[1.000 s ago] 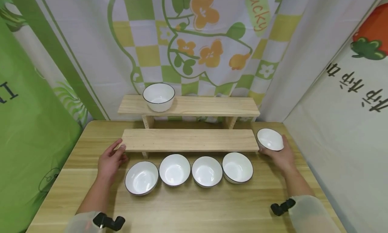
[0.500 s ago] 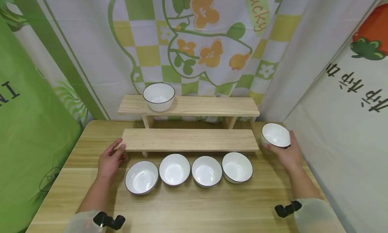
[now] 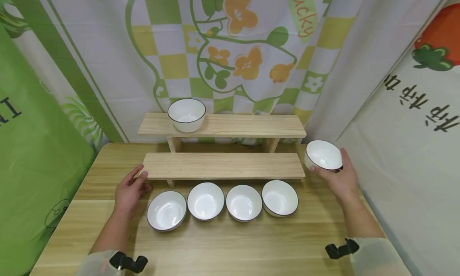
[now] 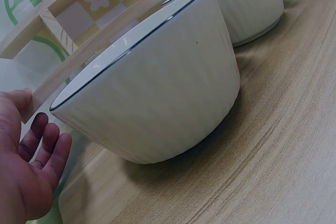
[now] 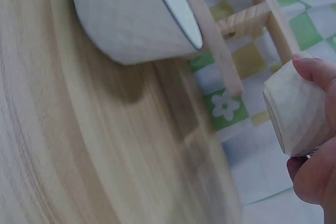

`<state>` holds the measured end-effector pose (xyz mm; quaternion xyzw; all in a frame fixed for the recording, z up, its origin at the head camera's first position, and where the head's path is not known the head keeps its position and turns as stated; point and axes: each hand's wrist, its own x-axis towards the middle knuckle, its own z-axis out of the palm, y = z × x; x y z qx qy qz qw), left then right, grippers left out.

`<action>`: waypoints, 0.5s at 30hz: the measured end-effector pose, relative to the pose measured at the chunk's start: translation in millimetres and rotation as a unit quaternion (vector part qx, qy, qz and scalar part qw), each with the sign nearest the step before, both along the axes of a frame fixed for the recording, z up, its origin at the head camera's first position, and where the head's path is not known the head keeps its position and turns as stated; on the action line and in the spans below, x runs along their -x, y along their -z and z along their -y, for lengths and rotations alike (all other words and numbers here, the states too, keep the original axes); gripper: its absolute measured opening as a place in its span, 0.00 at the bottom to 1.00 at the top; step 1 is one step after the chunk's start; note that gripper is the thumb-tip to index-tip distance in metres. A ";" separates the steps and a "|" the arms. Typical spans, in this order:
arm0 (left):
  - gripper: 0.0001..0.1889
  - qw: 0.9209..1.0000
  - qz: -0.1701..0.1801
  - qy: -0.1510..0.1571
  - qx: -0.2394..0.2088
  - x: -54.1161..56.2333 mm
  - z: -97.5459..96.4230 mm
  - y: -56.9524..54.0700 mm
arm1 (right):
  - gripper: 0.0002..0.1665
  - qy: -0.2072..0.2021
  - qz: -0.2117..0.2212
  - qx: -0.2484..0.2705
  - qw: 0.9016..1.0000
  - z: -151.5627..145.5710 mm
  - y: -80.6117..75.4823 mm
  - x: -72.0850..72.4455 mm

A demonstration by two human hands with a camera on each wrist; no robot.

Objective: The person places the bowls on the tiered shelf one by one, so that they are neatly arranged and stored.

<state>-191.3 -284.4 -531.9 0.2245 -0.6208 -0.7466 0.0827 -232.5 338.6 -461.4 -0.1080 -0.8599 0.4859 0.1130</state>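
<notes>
A green cloth [image 3: 39, 160] hangs at the far left, beside the wooden table [image 3: 230, 252]. Next comes the left hand [image 3: 131, 192], which touches the left end of the lower shelf [image 3: 224, 166]; its fingers are relaxed, and in the left wrist view three of them bend loosely beneath the board, around nothing. Just to the right of that hand, the first bowl [image 3: 167, 211] stands upright on the table, white with a dark rim. Farther back and a little to the right, the top bowl [image 3: 187, 116] sits upright near the left end of the upper shelf [image 3: 251, 125], against a checked curtain [image 3: 172, 66] with orange flowers. Along the front of the lower shelf, the row goes on with the second bowl [image 3: 206, 201], the third bowl [image 3: 244, 203] and the fourth bowl [image 3: 280, 198], all upright and close side by side; whether every rim touches its neighbour I cannot tell. Past the right ends of both shelves, the held bowl [image 3: 324, 155] is up off the table, gripped between the thumb and fingers of the right hand [image 3: 341, 184]. A white cloth [image 3: 413, 156] printed with dark writing and a tomato hangs at the far right.
</notes>
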 end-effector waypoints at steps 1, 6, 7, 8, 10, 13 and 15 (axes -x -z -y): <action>0.31 1.000 0.000 0.000 0.000 -0.1 0.0 -0.1 | 0.75 -0.003 0.000 0.000 1.000 2.2 -3.0 -1.0; 0.31 1.000 -0.003 0.002 0.004 -0.3 0.0 -0.5 | 0.75 -0.015 0.004 0.002 1.000 14.3 -19.9 -4.7; 0.31 1.000 -0.003 0.002 0.004 -0.3 0.2 -0.5 | 0.75 -0.017 0.004 0.002 1.000 16.7 -23.0 -5.0; 0.31 1.000 -0.003 0.003 0.004 -0.2 0.3 -0.4 | 0.75 -0.019 0.002 0.003 1.000 19.0 -25.9 -5.2; 0.31 1.000 -0.001 0.003 0.004 0.0 0.8 -0.2 | 0.75 -0.025 -0.001 0.004 1.000 23.2 -31.0 -5.4; 0.31 1.000 0.001 0.002 0.002 0.1 1.1 -0.1 | 0.75 -0.029 -0.001 -0.003 1.000 28.9 -37.5 -5.7; 0.31 1.000 0.002 0.002 0.002 0.1 1.0 -0.1 | 0.75 -0.033 0.000 -0.003 0.999 32.4 -41.3 -5.5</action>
